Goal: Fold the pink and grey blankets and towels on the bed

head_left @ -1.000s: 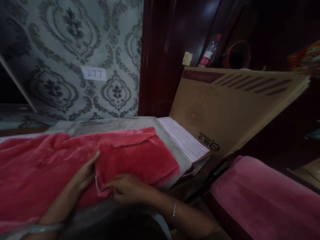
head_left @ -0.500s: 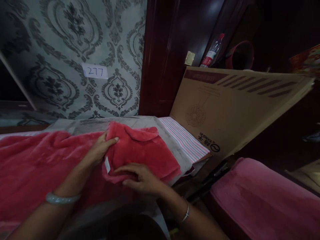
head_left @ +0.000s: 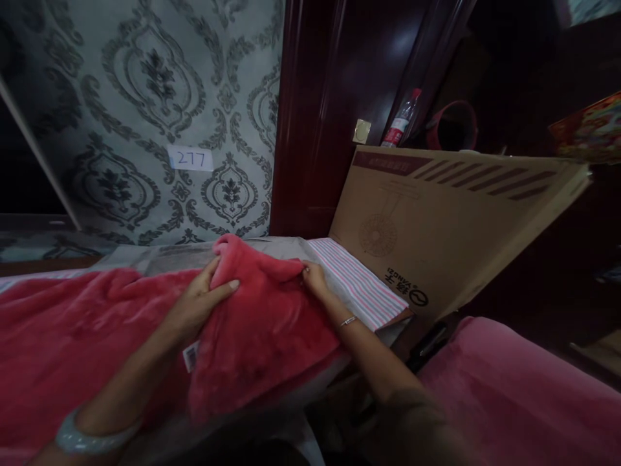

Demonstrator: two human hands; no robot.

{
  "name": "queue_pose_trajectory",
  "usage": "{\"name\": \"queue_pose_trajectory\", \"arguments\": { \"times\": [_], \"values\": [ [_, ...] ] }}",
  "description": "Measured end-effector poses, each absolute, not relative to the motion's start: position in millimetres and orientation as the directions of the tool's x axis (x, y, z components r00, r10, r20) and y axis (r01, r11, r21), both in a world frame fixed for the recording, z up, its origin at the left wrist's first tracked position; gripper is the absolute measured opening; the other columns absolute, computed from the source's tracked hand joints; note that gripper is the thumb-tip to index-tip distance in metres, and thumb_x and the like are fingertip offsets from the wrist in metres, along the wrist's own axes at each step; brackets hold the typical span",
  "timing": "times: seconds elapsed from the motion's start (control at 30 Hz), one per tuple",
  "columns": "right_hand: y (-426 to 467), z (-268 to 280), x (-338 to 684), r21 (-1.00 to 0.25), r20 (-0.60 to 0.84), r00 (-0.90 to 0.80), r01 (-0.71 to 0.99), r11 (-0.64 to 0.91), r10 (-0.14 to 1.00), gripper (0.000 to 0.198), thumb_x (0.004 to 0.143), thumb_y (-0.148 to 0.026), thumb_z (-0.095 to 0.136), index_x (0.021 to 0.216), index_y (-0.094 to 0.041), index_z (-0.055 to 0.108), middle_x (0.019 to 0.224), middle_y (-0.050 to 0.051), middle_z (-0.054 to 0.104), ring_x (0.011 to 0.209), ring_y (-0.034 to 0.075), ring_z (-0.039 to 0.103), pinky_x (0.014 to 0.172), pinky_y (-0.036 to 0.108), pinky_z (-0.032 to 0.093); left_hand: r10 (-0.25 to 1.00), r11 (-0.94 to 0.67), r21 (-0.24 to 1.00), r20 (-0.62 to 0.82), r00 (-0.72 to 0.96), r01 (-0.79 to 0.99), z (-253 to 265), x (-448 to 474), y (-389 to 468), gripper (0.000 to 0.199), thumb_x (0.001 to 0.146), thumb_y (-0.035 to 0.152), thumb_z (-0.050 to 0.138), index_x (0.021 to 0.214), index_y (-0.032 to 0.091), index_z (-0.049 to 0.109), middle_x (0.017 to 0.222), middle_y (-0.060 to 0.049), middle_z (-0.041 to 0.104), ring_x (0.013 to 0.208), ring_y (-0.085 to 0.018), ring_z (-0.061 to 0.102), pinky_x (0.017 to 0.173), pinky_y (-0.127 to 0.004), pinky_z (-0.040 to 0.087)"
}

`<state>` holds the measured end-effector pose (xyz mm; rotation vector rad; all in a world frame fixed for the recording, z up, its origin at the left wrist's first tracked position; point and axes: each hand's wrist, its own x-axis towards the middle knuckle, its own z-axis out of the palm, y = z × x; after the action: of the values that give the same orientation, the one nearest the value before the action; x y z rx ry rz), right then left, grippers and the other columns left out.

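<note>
A red plush blanket [head_left: 262, 323] lies bunched in front of me, its bulk spread out to the left. My left hand [head_left: 201, 298] grips its folded upper edge, thumb on top and fingers behind the cloth. At the far right corner of the fold, my right hand [head_left: 314, 278] pinches the edge between thumb and fingers. A white label [head_left: 191, 356] sticks out at the blanket's side, below my left hand. The near edge of the raised cloth hangs down toward me.
Under the blanket is a grey cover [head_left: 160, 254], with a striped cloth [head_left: 359, 281] to its right. A large cardboard box [head_left: 451, 220] leans at the right, a plastic bottle [head_left: 402, 121] behind it. A pink padded seat [head_left: 524, 388] stands at the lower right.
My right hand has moved from the blanket's near edge up to its far right corner and taken hold there. The near edge has dropped toward me; my left hand keeps its grip.
</note>
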<state>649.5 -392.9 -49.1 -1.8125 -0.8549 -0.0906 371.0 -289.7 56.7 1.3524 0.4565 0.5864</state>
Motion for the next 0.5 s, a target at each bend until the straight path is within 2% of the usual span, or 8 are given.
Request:
{"name": "queue_pose_trajectory", "arguments": {
  "times": [0.07, 0.2, 0.27, 0.37, 0.5],
  "values": [
    [-385.3, -35.3, 666.4, -0.807, 0.453, 0.759, 0.572, -0.147, 0.468, 0.032, 0.075, -0.016, 0.042, 0.087, -0.019, 0.072, 0.079, 0.003, 0.071, 0.081, 0.022, 0.067, 0.080, 0.035, 0.056, 0.621, 0.128, 0.982, 0.032, 0.783, -0.141, 69.0, 368.3, -294.7, 0.089, 0.065, 0.031, 0.084, 0.145, 0.027, 0.047, 0.120, -0.009, 0.072, 0.092, -0.024, 0.073, 0.074, -0.026, 0.061],
    [-365.7, -5.2, 693.1, -0.786, 0.567, 0.734, 0.618, -0.021, 0.373, 0.031, 0.079, -0.022, 0.044, 0.095, -0.020, 0.070, 0.099, 0.004, 0.072, 0.097, 0.021, 0.063, 0.090, 0.034, 0.052, 0.563, 0.166, 0.968, 0.065, 0.824, -0.190, 84.0, 369.5, -294.4, 0.092, 0.061, 0.034, 0.088, 0.144, 0.027, 0.049, 0.115, -0.008, 0.074, 0.093, -0.027, 0.073, 0.077, -0.028, 0.062],
    [-353.8, 0.5, 699.6, -0.802, 0.561, 0.727, 0.597, 0.039, 0.395, 0.030, 0.077, -0.021, 0.047, 0.095, -0.020, 0.071, 0.102, 0.004, 0.073, 0.099, 0.020, 0.063, 0.094, 0.034, 0.051, 0.578, 0.202, 0.961, 0.041, 0.815, -0.191, 81.3, 372.4, -285.3, 0.092, 0.057, 0.030, 0.089, 0.140, 0.024, 0.052, 0.110, -0.008, 0.075, 0.089, -0.026, 0.074, 0.074, -0.028, 0.062],
    [-344.4, -10.9, 700.3, -0.846, 0.486, 0.739, 0.532, 0.038, 0.466, 0.037, 0.073, -0.015, 0.049, 0.101, -0.022, 0.072, 0.103, 0.004, 0.073, 0.096, 0.019, 0.066, 0.092, 0.036, 0.053, 0.669, 0.258, 0.955, -0.069, 0.740, -0.144, 64.3, 371.4, -262.8, 0.087, 0.053, 0.019, 0.088, 0.134, 0.022, 0.057, 0.104, -0.008, 0.076, 0.081, -0.024, 0.074, 0.068, -0.028, 0.063],
    [-368.9, -51.2, 687.3, -0.882, 0.409, 0.777, 0.471, -0.011, 0.479, 0.040, 0.073, -0.014, 0.051, 0.106, -0.023, 0.072, 0.105, 0.005, 0.074, 0.098, 0.020, 0.068, 0.094, 0.041, 0.053, 0.762, 0.315, 0.949, -0.237, 0.603, -0.026, 31.6, 352.9, -236.5, 0.061, 0.058, 0.009, 0.078, 0.118, 0.017, 0.066, 0.095, -0.007, 0.077, 0.083, -0.023, 0.074, 0.074, -0.032, 0.063]
  ]
}}
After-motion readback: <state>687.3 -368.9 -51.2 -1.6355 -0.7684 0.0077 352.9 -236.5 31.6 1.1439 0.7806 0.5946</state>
